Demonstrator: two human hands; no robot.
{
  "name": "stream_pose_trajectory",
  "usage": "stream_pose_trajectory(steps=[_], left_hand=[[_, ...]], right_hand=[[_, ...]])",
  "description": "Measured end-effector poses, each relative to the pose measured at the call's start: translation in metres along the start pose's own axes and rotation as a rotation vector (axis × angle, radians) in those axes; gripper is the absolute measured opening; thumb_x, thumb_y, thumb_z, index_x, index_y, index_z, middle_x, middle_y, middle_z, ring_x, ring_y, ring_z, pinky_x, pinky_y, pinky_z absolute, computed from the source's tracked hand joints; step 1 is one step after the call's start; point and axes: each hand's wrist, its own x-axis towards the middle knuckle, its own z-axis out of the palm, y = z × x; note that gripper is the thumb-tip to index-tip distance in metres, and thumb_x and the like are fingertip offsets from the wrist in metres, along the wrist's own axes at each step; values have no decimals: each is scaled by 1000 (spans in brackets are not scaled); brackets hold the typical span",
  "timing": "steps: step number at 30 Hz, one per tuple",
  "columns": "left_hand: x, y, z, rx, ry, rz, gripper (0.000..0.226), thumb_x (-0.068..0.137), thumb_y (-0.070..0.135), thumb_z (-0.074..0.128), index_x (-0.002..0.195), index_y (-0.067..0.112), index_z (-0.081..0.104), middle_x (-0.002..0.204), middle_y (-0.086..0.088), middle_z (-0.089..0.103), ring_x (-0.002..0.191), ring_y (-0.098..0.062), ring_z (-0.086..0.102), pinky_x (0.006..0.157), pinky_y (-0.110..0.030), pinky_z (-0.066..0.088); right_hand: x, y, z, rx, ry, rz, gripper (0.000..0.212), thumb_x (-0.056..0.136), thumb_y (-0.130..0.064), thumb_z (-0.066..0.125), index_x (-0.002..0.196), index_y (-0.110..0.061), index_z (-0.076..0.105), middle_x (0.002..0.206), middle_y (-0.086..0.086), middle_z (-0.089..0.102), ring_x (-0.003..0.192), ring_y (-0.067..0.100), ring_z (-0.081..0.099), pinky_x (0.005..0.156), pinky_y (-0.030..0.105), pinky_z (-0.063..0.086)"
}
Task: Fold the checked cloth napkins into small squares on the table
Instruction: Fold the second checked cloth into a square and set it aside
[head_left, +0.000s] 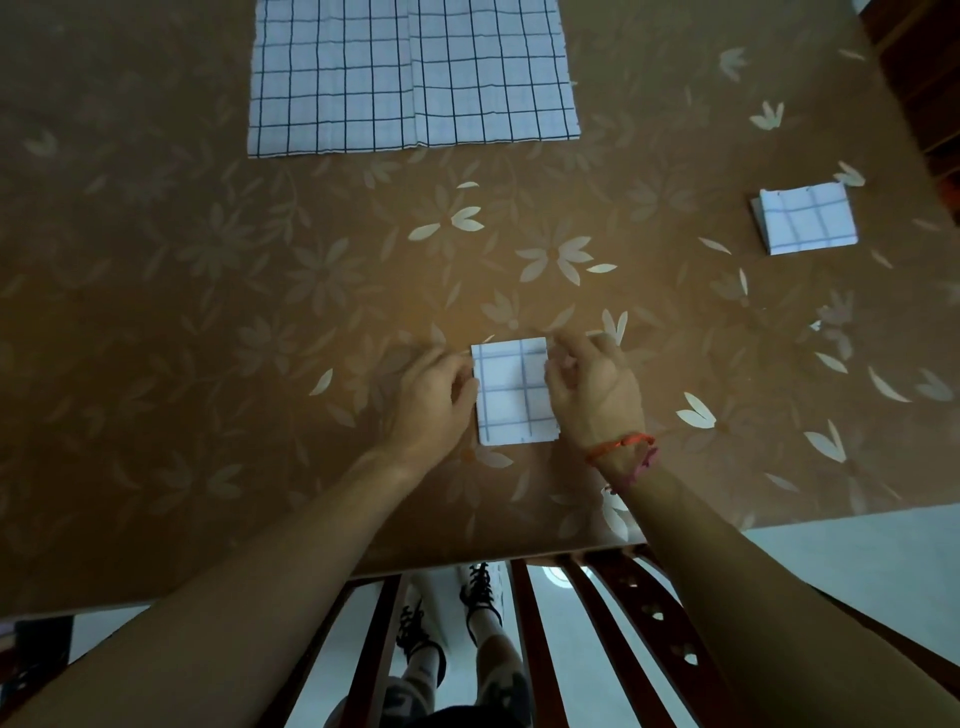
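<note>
Left hand and right hand flank the small folded white checked cloth napkin near the front edge of the brown floral desk. Curled fingers pinch its side edges.

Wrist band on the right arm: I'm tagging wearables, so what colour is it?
Orange-red wrist band, with a pinkish loose end; the head view shows it.

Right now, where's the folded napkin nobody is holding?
Head view: the folded napkin lies alone near the right edge of the table, beyond the right hand.
</note>
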Motion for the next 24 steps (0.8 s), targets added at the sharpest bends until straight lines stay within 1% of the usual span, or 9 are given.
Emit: stream_pose_trajectory(steps=[1, 2, 3, 4, 6, 9, 12, 16, 24], left_hand=[[-1, -3, 0, 70, -2, 112, 20, 93, 15, 57, 110, 8, 66, 111, -3, 63, 99, -15, 56, 85, -14, 41], [-2, -8, 4, 140, -12, 211, 26, 94, 14, 54, 117, 6, 63, 122, -5, 60, 112, -19, 55, 95, -20, 40], [-2, -12, 9, 213, -30, 286, 34, 94, 15, 51, 125, 4, 59, 133, -8, 56, 123, -22, 50, 104, -27, 36], [-3, -16, 14, 282, -65, 324, 41, 95, 18, 47, 133, 4, 53, 142, -10, 49, 133, -23, 43, 110, -31, 31], [-5, -18, 23, 403, -160, 325, 52, 98, 26, 31, 145, 5, 37, 154, -9, 32, 144, -21, 26, 117, -37, 21], [-9, -23, 32, 523, -225, 319, 58, 98, 31, 19, 148, 5, 29, 157, -9, 26, 146, -20, 19, 118, -40, 13], [-9, -28, 35, 557, -247, 317, 58, 100, 34, 16, 150, 5, 24, 159, -9, 19, 147, -20, 14, 118, -43, 15], [-9, -30, 34, 588, -275, 332, 60, 99, 36, 17, 150, 6, 22, 159, -10, 17, 147, -21, 14, 118, -46, 16], [-15, -29, 29, 625, -312, 352, 62, 100, 38, 25, 149, 1, 24, 157, -18, 19, 147, -29, 15, 117, -51, 16]], right_hand=[[-3, -3, 8, 42, 102, -106, 40, 90, -13, 51, 127, 0, 57, 101, 18, 55, 105, 33, 56, 91, 44, 48], [-5, -1, 18, 21, 90, -181, 41, 89, -15, 49, 127, -4, 57, 117, 15, 57, 106, 31, 56, 91, 41, 48], [-4, 2, 31, 33, 48, -275, 44, 89, -16, 44, 130, -4, 53, 130, 16, 52, 113, 32, 53, 95, 41, 46], [-5, -1, 37, 11, -57, -314, 48, 91, -19, 37, 135, -2, 48, 141, 18, 45, 125, 35, 47, 102, 42, 43], [-6, -3, 50, -84, -100, -440, 56, 95, -27, 29, 142, 3, 36, 152, 21, 30, 141, 35, 28, 112, 46, 34], [-3, 7, 67, -224, -169, -537, 66, 96, -36, 38, 148, 2, 23, 156, 18, 19, 146, 30, 15, 116, 47, 26], [0, 13, 70, -299, -203, -524, 62, 98, -36, 22, 149, 0, 22, 157, 16, 18, 147, 28, 14, 117, 47, 23], [2, 29, 64, -375, -196, -458, 65, 99, -42, 23, 149, -2, 21, 158, 14, 17, 147, 26, 14, 119, 46, 17], [4, 34, 59, -472, -248, -420, 72, 98, -49, 20, 150, 0, 16, 159, 17, 12, 147, 29, 10, 118, 49, 16]])
